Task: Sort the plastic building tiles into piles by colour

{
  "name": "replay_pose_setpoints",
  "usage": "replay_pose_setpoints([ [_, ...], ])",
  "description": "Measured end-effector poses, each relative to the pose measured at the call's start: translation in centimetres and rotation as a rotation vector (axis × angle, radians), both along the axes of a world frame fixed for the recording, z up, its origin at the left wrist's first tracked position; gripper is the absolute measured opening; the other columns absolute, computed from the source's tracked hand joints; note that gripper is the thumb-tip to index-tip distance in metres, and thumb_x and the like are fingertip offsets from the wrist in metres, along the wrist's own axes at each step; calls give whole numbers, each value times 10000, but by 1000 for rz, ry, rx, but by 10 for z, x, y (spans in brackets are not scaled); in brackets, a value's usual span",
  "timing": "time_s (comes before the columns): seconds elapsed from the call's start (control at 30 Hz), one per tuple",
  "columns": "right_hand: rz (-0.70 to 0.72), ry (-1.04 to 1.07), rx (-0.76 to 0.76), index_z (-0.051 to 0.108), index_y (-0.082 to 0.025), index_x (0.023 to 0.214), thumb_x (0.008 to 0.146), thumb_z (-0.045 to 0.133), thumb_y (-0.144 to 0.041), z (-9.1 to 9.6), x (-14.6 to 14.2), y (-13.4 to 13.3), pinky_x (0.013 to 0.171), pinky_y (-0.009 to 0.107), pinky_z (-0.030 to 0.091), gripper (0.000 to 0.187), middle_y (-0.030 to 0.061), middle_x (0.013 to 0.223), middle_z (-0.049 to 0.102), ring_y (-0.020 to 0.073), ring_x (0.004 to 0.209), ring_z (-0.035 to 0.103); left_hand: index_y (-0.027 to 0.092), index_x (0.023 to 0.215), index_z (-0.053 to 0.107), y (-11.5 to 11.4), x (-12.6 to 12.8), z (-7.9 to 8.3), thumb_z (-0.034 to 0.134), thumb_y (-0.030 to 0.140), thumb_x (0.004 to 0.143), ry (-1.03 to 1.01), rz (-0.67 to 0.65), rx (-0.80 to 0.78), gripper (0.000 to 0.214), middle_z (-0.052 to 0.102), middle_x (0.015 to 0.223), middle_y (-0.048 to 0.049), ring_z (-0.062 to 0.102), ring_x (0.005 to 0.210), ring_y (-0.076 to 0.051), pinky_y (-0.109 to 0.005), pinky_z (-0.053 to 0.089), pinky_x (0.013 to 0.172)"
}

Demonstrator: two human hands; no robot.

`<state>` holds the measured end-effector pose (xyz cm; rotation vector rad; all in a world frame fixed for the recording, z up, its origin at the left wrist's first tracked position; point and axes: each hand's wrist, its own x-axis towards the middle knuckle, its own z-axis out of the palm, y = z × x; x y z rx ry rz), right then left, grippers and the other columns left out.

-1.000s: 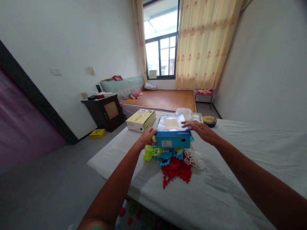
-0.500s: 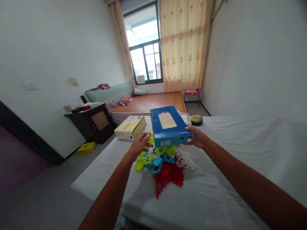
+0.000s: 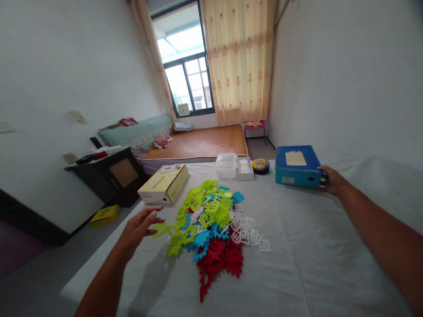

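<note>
A heap of flat plastic building pieces in lime green, blue, red and white lies on the white-covered table. My left hand hovers just left of the heap, fingers spread, holding nothing. My right hand grips the near right corner of a blue cardboard box, which rests upside down on the table at the far right.
A yellow and white box sits left of the heap. Two clear plastic containers and a round tin stand at the far table edge. Beyond are a dark cabinet, a bed and a window.
The blue box was held over the heap in both hands; my right hand has carried it to the far right and set it down. My left hand let go and drew back left.
</note>
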<state>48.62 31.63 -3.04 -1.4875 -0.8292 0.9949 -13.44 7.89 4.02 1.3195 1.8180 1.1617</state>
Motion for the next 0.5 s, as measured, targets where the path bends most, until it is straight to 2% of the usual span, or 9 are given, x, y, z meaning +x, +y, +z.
replay_pose_setpoints([
  [0.1, 70, 192, -141, 493, -284, 919, 741, 594, -425, -4, -6, 15, 620, 412, 466, 249, -11, 789, 508, 180, 634, 553, 229, 1057, 676, -4, -9, -9, 647, 646, 710, 35, 9, -50, 544, 687, 1151, -117, 679, 1010, -313, -346, 587, 656],
  [0.13, 86, 205, -147, 499, -303, 961, 755, 590, -417, -5, -8, 20, 629, 409, 465, 252, -10, 817, 510, 178, 648, 555, 231, 1056, 677, -5, -13, -11, 643, 647, 712, 46, 10, -64, 541, 683, 1159, -116, 678, 1014, -312, -349, 589, 666],
  [0.3, 133, 167, -154, 513, -342, 1090, 801, 569, -390, -8, -11, 38, 658, 376, 468, 298, 7, 876, 501, 168, 684, 557, 247, 1059, 680, -15, -34, -17, 621, 669, 715, 79, 59, -101, 548, 681, 1175, -104, 668, 1044, -304, -338, 595, 681],
  [0.5, 218, 159, -156, 526, -345, 1115, 800, 567, -375, -6, -23, 38, 656, 359, 472, 319, 19, 887, 527, 169, 686, 565, 251, 1057, 679, -17, -44, -22, 638, 666, 702, 56, 88, -115, 548, 690, 1143, -106, 662, 1052, -303, -353, 592, 701],
])
